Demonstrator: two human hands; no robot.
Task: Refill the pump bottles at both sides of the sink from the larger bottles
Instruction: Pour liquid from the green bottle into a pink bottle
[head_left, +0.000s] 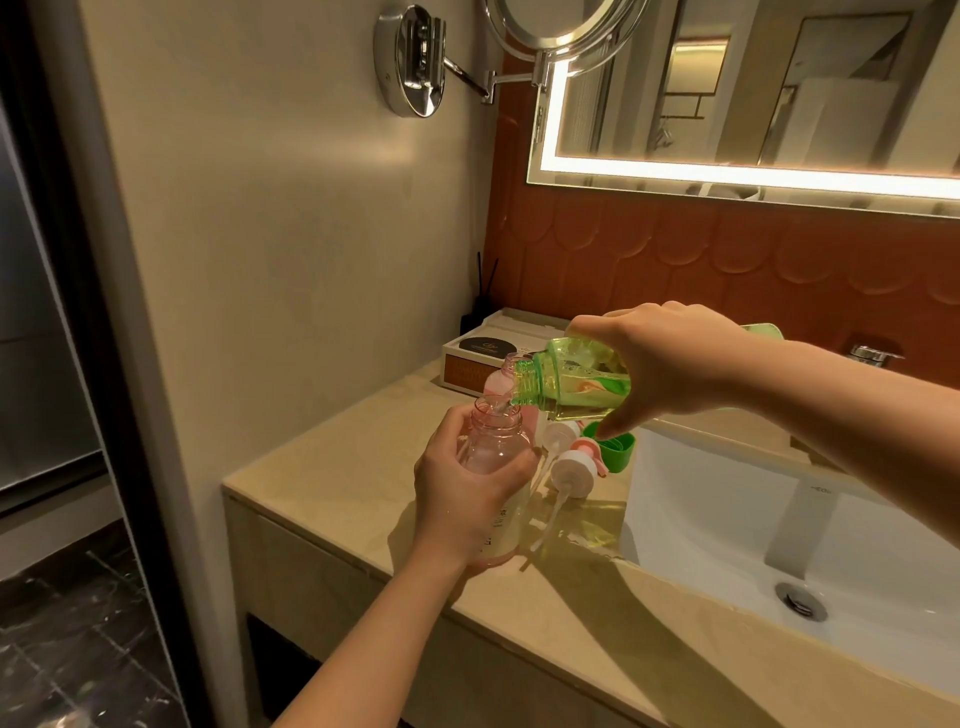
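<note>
My left hand (467, 493) grips a clear pink pump bottle (493, 441) with its pump off, held upright above the counter's front edge. My right hand (670, 364) holds a larger green bottle (576, 382) tipped nearly level, its open neck over the pink bottle's mouth. A thin stream of liquid runs from the green neck into the pink bottle. A second pink bottle (501, 382) stands open just behind. Two white pump heads (574, 470) with long tubes lie on the counter beside a green cap (618, 447).
The beige stone counter (332, 467) meets a wall on the left. A white sink (753, 519) with a drain lies to the right. A box with a dark disc (485, 348) and a reed diffuser (480, 306) stand at the back. A swing-arm mirror (566, 26) hangs overhead.
</note>
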